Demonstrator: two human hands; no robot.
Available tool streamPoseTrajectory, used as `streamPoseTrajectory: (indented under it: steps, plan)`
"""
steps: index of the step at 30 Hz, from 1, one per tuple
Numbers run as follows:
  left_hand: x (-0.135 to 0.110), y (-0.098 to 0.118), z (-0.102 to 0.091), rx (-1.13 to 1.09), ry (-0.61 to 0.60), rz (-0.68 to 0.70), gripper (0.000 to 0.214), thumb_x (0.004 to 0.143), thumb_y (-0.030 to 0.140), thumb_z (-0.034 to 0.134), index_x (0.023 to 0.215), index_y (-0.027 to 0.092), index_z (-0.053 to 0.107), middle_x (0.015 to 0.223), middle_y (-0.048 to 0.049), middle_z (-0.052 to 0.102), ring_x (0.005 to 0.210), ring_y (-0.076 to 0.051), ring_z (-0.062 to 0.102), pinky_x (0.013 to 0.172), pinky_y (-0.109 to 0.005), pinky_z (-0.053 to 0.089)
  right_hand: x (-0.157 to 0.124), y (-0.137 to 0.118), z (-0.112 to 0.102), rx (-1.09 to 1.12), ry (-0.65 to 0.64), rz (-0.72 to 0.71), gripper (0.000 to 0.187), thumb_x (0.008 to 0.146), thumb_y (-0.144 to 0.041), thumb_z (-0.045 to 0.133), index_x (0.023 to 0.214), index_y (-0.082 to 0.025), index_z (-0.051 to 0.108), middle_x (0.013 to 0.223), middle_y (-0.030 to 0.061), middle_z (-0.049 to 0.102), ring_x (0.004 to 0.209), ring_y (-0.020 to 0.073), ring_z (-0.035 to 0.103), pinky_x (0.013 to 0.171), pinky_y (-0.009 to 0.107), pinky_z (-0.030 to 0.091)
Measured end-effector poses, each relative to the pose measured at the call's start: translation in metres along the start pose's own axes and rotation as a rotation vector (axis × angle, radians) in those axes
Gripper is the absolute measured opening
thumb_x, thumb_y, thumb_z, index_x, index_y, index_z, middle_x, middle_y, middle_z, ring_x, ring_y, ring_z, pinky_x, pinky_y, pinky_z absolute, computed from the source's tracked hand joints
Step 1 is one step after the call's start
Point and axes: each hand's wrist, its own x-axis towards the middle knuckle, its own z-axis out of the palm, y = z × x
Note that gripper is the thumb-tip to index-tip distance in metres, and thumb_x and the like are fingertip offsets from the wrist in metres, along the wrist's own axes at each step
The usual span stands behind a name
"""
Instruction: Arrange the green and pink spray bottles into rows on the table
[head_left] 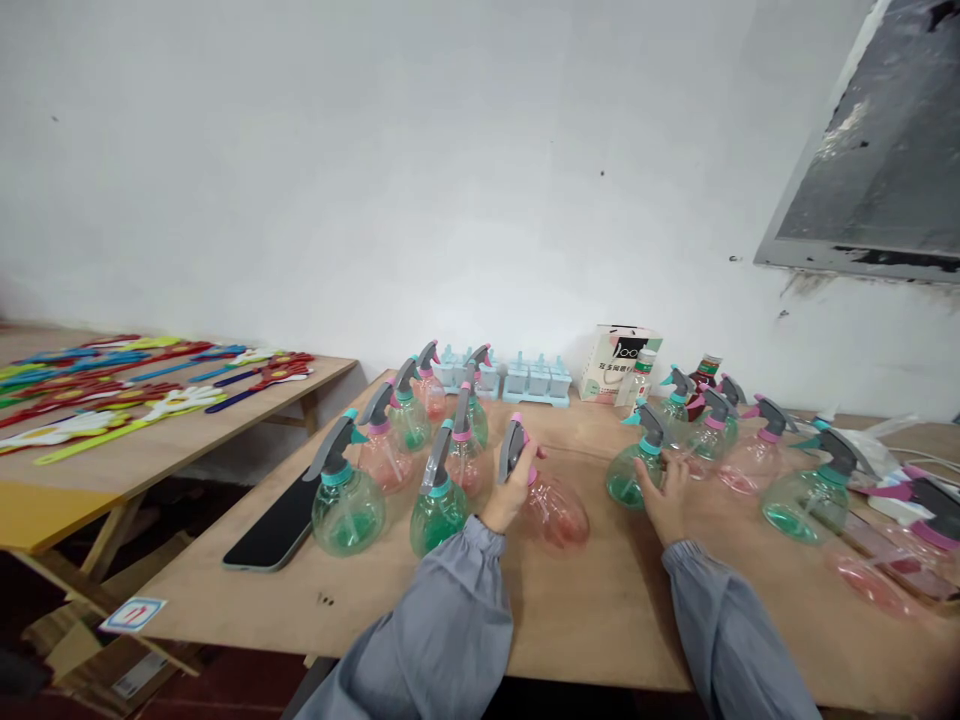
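My left hand (517, 492) is closed around the neck of a pink clear spray bottle (559, 512), its grey trigger head leaning left over the round body. My right hand (666, 500) is at the right side of a small green spray bottle (622, 478); the thumb lies across its front and the other fingers curl towards its far side, partly hidden. This bottle stands upright. Left of my left hand stand several more spray bottles, among them a green one (439, 515) and another green one (349, 515). A further group, with a green bottle (806, 500), stands on the right.
A black phone (274, 525) lies at the table's left edge. Light-blue popsicle molds (536, 380), a printed box (619, 365) and small bottles line the wall side. Colourful hand-shaped clappers (165, 405) cover another table on the left. Plastic wrapping (877, 440) lies far right.
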Motion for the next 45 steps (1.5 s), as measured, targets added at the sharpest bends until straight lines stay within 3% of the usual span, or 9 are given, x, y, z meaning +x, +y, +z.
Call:
streamPoseTrajectory:
  steps: [5, 12, 15, 18, 21, 26, 29, 39, 45]
  plan:
    - [-0.001, 0.000, 0.001, 0.054, -0.023, 0.065, 0.044, 0.078, 0.061, 0.081, 0.099, 0.023, 0.071, 0.092, -0.0030, 0.075, 0.085, -0.018, 0.070, 0.080, -0.030, 0.058, -0.001, -0.002, 0.000, 0.002, 0.004, 0.010, 0.075, 0.084, -0.087, 0.055, 0.121, -0.022, 0.062, 0.108, 0.0088, 0.055, 0.111, 0.0324, 0.055, 0.108, 0.056, 0.043]
    - [0.000, -0.004, 0.001, 0.166, -0.093, 0.149, 0.041, 0.086, 0.060, 0.073, 0.075, 0.022, 0.062, 0.064, 0.0032, 0.059, 0.059, -0.013, 0.058, 0.065, -0.028, 0.052, -0.001, 0.001, 0.002, 0.008, 0.007, 0.013, 0.077, 0.083, -0.089, 0.054, 0.121, -0.022, 0.061, 0.108, 0.0088, 0.054, 0.112, 0.0328, 0.054, 0.109, 0.058, 0.042]
    - [0.002, -0.011, 0.004, 0.255, -0.099, 0.203, 0.037, 0.079, 0.053, 0.081, 0.094, 0.021, 0.070, 0.085, -0.0027, 0.074, 0.080, -0.020, 0.070, 0.084, -0.036, 0.058, -0.001, -0.001, 0.001, 0.013, 0.000, 0.018, 0.079, 0.082, -0.089, 0.054, 0.121, -0.022, 0.061, 0.110, 0.0091, 0.054, 0.114, 0.0331, 0.054, 0.110, 0.058, 0.042]
    - [0.002, -0.020, 0.008, 0.454, -0.033, 0.290, 0.062, 0.072, 0.049, 0.087, 0.125, 0.022, 0.068, 0.111, -0.0084, 0.078, 0.110, -0.030, 0.072, 0.106, -0.048, 0.054, -0.001, -0.003, 0.000, 0.014, -0.010, 0.024, 0.079, 0.083, -0.089, 0.054, 0.123, -0.022, 0.060, 0.113, 0.0099, 0.054, 0.118, 0.0338, 0.055, 0.112, 0.058, 0.041]
    - [0.000, -0.028, 0.011, 0.565, 0.019, 0.335, 0.080, 0.072, 0.045, 0.088, 0.143, 0.022, 0.058, 0.122, -0.0116, 0.077, 0.121, -0.033, 0.070, 0.111, -0.052, 0.053, -0.002, -0.004, -0.001, 0.018, -0.015, 0.047, 0.080, 0.082, -0.090, 0.055, 0.124, -0.021, 0.060, 0.113, 0.0105, 0.055, 0.118, 0.0342, 0.055, 0.113, 0.059, 0.042]
    - [-0.010, -0.033, 0.005, 0.632, 0.098, 0.395, 0.076, 0.073, 0.040, 0.086, 0.140, 0.022, 0.055, 0.134, -0.0152, 0.073, 0.127, -0.035, 0.070, 0.113, -0.055, 0.051, -0.003, -0.003, 0.001, 0.023, -0.022, 0.062, 0.077, 0.083, -0.088, 0.054, 0.123, -0.022, 0.060, 0.116, 0.0114, 0.057, 0.121, 0.0348, 0.056, 0.114, 0.059, 0.042]
    - [-0.016, -0.037, -0.002, 0.695, 0.060, 0.421, 0.075, 0.065, 0.037, 0.089, 0.132, 0.022, 0.056, 0.135, -0.0169, 0.072, 0.129, -0.039, 0.068, 0.113, -0.057, 0.050, -0.004, -0.003, 0.001, 0.060, -0.047, 0.077, 0.076, 0.084, -0.085, 0.055, 0.125, -0.020, 0.060, 0.119, 0.0133, 0.059, 0.122, 0.0347, 0.056, 0.113, 0.059, 0.042]
    - [-0.051, -0.048, -0.002, 0.987, -0.009, 0.124, 0.077, 0.068, 0.036, 0.086, 0.135, 0.021, 0.051, 0.140, -0.0182, 0.067, 0.136, -0.038, 0.063, 0.108, -0.052, 0.049, -0.003, -0.006, 0.004, 0.104, -0.059, 0.086, 0.078, 0.083, -0.084, 0.057, 0.125, -0.018, 0.059, 0.121, 0.0157, 0.062, 0.123, 0.0349, 0.057, 0.112, 0.059, 0.044]
    - [0.000, -0.057, 0.026, 1.118, -0.008, -0.015, 0.077, 0.086, 0.050, 0.078, 0.153, 0.027, 0.050, 0.151, -0.0193, 0.060, 0.138, -0.040, 0.058, 0.109, -0.053, 0.047, -0.005, -0.006, 0.009, 0.162, -0.068, 0.124, 0.083, 0.081, -0.086, 0.057, 0.130, -0.019, 0.057, 0.133, 0.0197, 0.064, 0.129, 0.0353, 0.058, 0.115, 0.058, 0.043]
